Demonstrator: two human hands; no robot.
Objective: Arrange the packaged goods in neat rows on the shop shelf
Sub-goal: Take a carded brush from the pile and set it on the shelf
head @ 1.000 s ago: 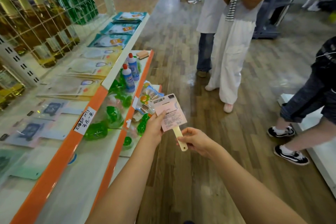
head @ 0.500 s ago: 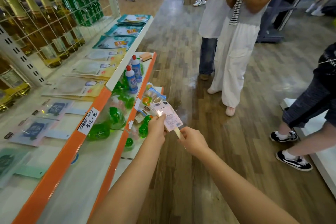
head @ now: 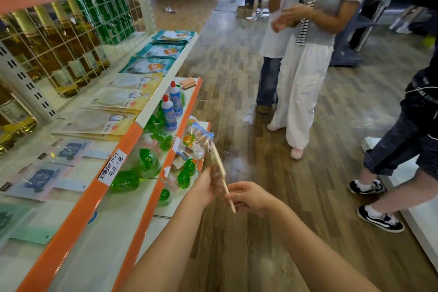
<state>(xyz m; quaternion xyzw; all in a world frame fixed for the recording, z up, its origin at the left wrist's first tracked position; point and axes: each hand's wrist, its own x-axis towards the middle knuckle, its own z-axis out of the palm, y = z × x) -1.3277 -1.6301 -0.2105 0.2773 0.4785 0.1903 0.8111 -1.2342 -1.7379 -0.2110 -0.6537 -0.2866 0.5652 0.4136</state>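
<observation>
Both my hands hold a flat carded pack with a pale wooden handle (head: 219,165), turned edge-on to me beside the shelf front. My left hand (head: 203,187) grips the card part. My right hand (head: 248,198) pinches the handle's lower end. The orange-edged shop shelf (head: 94,197) runs along my left. Flat pouches (head: 118,99) lie in rows on its upper level. Green packs (head: 147,161) and two blue bottles (head: 171,106) sit on the level below.
Snack bags (head: 196,137) and more green packs lie on the lowest shelf tier next to my left hand. Bottles stand behind a wire grid (head: 59,50) at the back left. Two people (head: 308,54) stand in the aisle ahead, and another person's legs (head: 391,161) are at the right.
The pack has turned from facing me to edge-on. My hands have stayed close to the lowest shelf tier. My view has lifted, showing more of the aisle.
</observation>
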